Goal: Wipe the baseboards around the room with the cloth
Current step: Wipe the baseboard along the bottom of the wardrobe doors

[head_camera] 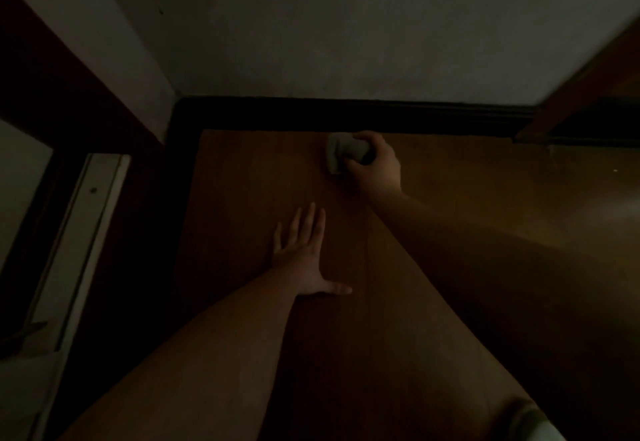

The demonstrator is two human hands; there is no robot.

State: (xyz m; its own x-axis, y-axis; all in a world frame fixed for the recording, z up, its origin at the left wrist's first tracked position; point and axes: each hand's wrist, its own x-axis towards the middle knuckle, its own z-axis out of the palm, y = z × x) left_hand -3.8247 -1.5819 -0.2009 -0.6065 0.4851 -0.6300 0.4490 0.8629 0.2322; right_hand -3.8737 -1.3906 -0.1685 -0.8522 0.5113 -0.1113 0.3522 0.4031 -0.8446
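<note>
Bunched pale cloth (343, 151) against dark baseboard (346, 115)

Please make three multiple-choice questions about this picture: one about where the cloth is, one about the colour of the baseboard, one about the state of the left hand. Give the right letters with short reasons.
1. Where is the cloth?
A. in the right hand, at the foot of the wall
B. under the left hand
C. on the door frame

2. What colour is the baseboard?
A. white
B. very dark, near black
C. pale grey

3. How is the left hand?
A. curled in a fist
B. pinching the cloth
C. flat on the floor, fingers straight

Answers: 1 A, the right hand grips it beside the baseboard. 2 B, it is a dark strip under the pale wall. 3 C, the palm lies on the wooden floor, thumb spread.
</note>
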